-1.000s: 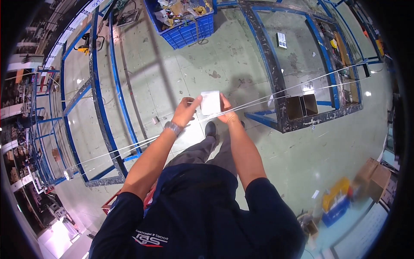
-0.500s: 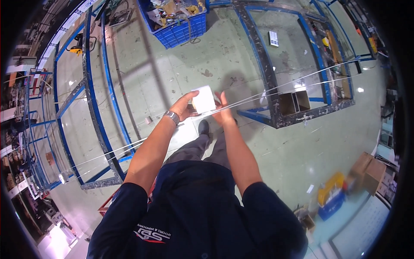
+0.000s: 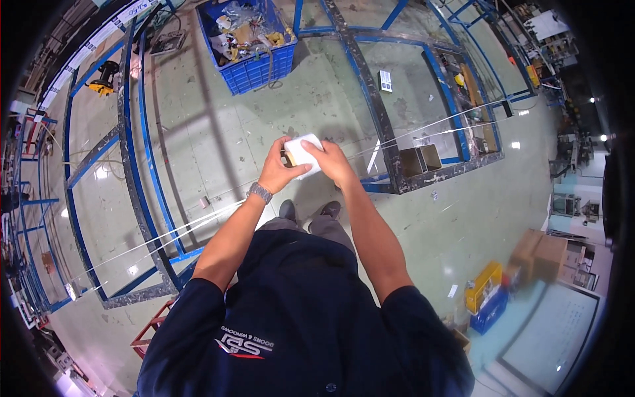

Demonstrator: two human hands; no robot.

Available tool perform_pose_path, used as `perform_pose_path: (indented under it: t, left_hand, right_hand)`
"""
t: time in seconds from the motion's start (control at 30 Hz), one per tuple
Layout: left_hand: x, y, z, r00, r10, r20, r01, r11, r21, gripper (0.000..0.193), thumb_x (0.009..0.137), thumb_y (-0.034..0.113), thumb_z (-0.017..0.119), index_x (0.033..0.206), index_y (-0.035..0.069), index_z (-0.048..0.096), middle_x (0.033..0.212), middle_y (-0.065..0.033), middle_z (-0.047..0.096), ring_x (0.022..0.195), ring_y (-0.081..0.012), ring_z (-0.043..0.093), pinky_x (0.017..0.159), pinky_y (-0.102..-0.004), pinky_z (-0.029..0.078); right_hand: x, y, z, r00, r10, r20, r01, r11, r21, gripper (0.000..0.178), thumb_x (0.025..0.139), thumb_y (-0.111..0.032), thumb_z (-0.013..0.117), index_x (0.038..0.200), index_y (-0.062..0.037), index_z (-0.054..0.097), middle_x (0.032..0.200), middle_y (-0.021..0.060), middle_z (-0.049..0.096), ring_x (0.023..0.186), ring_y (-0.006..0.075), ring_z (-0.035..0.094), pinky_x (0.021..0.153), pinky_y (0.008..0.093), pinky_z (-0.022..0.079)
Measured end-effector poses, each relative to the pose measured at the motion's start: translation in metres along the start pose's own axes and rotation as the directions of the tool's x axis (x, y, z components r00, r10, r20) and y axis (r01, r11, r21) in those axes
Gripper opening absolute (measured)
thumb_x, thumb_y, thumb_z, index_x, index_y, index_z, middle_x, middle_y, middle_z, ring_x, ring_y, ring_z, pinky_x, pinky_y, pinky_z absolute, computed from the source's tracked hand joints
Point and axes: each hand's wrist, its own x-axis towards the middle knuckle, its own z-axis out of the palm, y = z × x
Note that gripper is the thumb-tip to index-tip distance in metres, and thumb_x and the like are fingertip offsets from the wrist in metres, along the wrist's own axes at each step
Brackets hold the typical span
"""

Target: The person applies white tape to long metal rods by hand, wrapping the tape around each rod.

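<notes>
Head view: two hands (image 3: 274, 171) (image 3: 336, 163) hold one white object (image 3: 300, 154).

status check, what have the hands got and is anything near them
Left hand and right hand both gripping white block. Block held above floor. Thin white strips stretch out to both sides.

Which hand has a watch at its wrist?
The left hand: a watch circles its wrist, whereas the right hand, also on the white object, has a bare wrist.
</notes>
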Motion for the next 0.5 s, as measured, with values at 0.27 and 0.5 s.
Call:
perform_pose_path:
  t: [0.27,0.5]
  left_hand:
    - [-0.037,-0.007,0.008,0.992,-0.077,0.098,-0.005,0.759,0.651,0.092,0.08,0.056,0.083,0.14,-0.006,0.049,0.101,-0.0291,0.072,0.096,-0.0453,0.072,0.086,-0.0506,0.058]
    - [-0.037,-0.034,0.011,0.994,-0.024,0.111,-0.077,0.583,0.809,0.039,0.097,0.046,0.065,0.108,0.009,0.071,0.086,-0.0192,0.075,0.081,-0.0401,0.073,0.072,-0.0523,0.057]
  right_hand:
    - [0.005,0.014,0.006,0.965,0.235,0.116,-0.262,0.847,0.462,0.038,0.094,-0.035,0.077,0.095,0.0027,0.074,0.09,0.0067,0.071,0.08,0.0141,0.064,0.074,0.0336,0.05]
    - [-0.038,0.025,-0.011,0.963,0.225,0.147,-0.268,0.776,0.571,0.033,0.095,-0.032,0.076,0.099,0.0014,0.074,0.088,0.0043,0.071,0.077,0.0129,0.063,0.07,0.0324,0.049]
